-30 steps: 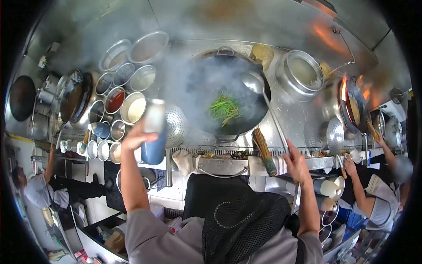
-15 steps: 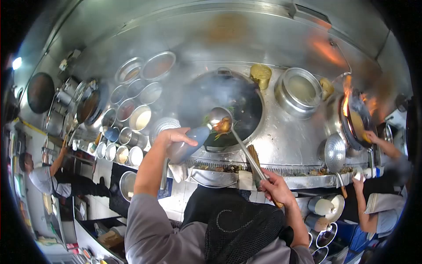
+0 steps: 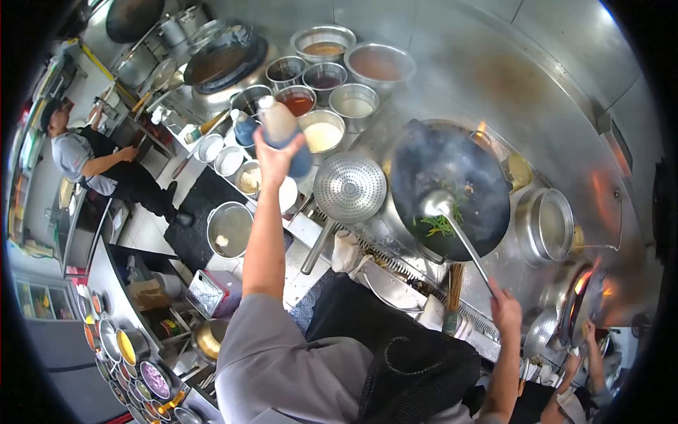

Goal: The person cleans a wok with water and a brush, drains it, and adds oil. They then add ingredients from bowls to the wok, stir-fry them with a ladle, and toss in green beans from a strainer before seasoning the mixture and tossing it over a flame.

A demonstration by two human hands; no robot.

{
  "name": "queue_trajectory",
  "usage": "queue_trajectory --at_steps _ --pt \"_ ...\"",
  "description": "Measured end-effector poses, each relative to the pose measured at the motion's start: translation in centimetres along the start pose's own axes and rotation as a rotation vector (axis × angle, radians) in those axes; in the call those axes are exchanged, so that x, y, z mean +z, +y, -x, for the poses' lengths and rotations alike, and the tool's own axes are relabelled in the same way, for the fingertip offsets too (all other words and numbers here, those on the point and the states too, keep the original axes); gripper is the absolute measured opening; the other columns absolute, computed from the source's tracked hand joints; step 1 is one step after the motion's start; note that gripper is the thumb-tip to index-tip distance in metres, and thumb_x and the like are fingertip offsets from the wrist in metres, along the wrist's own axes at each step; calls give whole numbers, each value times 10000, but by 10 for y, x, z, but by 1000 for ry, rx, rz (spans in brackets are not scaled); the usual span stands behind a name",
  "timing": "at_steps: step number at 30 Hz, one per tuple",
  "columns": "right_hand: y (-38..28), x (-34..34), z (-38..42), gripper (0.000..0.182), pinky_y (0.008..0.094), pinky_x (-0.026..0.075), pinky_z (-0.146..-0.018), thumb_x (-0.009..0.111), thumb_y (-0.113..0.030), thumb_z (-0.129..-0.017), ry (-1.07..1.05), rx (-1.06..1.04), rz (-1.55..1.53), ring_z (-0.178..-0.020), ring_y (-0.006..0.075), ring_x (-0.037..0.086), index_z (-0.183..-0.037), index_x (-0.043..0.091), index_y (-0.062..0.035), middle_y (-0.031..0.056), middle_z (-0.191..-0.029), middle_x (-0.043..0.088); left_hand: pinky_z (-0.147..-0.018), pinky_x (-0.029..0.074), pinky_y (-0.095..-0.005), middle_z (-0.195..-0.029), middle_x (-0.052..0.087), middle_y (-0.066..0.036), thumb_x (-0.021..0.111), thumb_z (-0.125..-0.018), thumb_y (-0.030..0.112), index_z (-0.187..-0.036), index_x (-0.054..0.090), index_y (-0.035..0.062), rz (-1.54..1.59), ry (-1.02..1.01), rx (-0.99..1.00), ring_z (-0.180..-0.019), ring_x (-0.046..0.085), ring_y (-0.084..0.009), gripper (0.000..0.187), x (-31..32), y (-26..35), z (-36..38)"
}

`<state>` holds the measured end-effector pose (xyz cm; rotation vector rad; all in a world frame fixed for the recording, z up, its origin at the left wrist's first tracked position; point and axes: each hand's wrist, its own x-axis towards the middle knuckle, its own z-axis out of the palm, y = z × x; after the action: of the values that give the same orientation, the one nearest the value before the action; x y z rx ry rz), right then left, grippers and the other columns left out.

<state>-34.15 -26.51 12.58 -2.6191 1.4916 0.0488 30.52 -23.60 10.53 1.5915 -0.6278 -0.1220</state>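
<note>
My left hand (image 3: 274,161) grips a squeeze bottle (image 3: 280,124) of dark liquid, nearly upright beside the metal sauce pots. My fingers wrap its lower part. A second dark bottle (image 3: 244,127) stands just left of it. The handle of a steel ladle (image 3: 439,203) is closed in my right hand (image 3: 506,309). Its bowl is down in the smoking wok (image 3: 487,212), beside green leafy stalks (image 3: 439,225); what the bowl contains is hard to see. Small pieces of food lie on the dark wok wall.
A perforated skimmer (image 3: 349,187) lies between my arms, near the bamboo brush (image 3: 453,297). Pots of sauce, including a pale one (image 3: 323,133), crowd the counter. Right of the wok sits a steel pot (image 3: 554,225). One co-worker (image 3: 88,155) stands left; another person's hands (image 3: 588,332) are near flames.
My left hand has carried the bottle from above the ladle to the sauce pots and turned it upright. The ladle, which held reddish-brown food, has gone down into the wok. My view has turned left.
</note>
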Motion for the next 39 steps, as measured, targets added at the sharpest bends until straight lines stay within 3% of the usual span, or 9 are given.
queue_trajectory --at_steps 12,16,19,20,21,27,30,35,39 --pt "-162 -199 45 588 464 493 -726 671 -4 -780 -245 471 240 -819 357 647 -1336 611 -186 147 -884 638 -1020 433 -479 -1252 477 -285 959 -587 308 -1327 337 -130 -194 227 165 -1137 524 -403 1061 10 -164 -84" --pt "-110 -91 39 600 495 536 -777 677 -63 -816 -171 483 36 -868 408 668 -1383 559 -219 212 -983 689 -1052 383 -531 -1304 426 -351 882 -674 474 -1330 317 -186 -903 330 294 -1207 449 -474 1089 -4 -192 -34" --pt "-85 2 29 546 430 533 -933 643 -96 -914 5 482 -507 -1143 373 644 -1430 479 -26 283 -1271 612 -981 410 -495 -1188 544 -267 732 -874 236 -1325 410 -92 -699 50 442 -1118 520 -390 644 -7 -97 93" --pt "-104 2 18 529 424 554 -838 619 -117 -942 -5 665 -628 -1001 328 696 -1439 468 -14 247 -1151 688 -937 447 -491 -1139 578 -260 715 -874 155 -1265 442 -108 -236 -268 -92 -1035 573 -411 545 -7 -82 139" --pt "-119 -6 6 529 427 548 -736 601 -132 -952 -36 820 -731 -819 286 693 -1448 460 -17 194 -976 728 -910 479 -469 -1123 600 -257 698 -868 114 -1241 442 -102 -441 -566 132 -1009 604 -412 502 -15 -72 172" --pt "-113 58 -55 570 421 534 -721 540 -224 -977 265 645 -593 -698 338 661 -1482 376 -17 302 -833 646 -1021 417 -512 -1186 558 -343 741 -803 174 -1205 516 -97 -410 -556 -26 -1184 508 -483 535 9 -128 274" --pt "-124 52 -78 592 349 487 -489 583 -205 -971 110 632 -1134 -535 178 594 -1493 377 -16 120 -705 624 -989 454 -463 -1187 592 -316 771 -795 191 -1281 488 -63 -626 -791 -203 -1138 570 -449 617 21 -123 254" --pt "-113 28 -57 584 300 429 -424 599 -188 -967 126 576 -1287 -492 107 533 -1482 397 1 50 -672 569 -908 526 -340 -1222 630 -102 649 -938 97 -1326 497 20 372 -856 -632 -1059 639 -204 424 25 -103 243" --pt "-90 42 -76 557 370 519 -605 612 -183 -952 231 535 -809 -645 270 657 -1446 443 10 198 -818 679 -867 585 -423 -1259 615 -167 562 -1011 236 -1389 439 32 754 -880 -1047 -1071 665 -353 447 48 -43 254"
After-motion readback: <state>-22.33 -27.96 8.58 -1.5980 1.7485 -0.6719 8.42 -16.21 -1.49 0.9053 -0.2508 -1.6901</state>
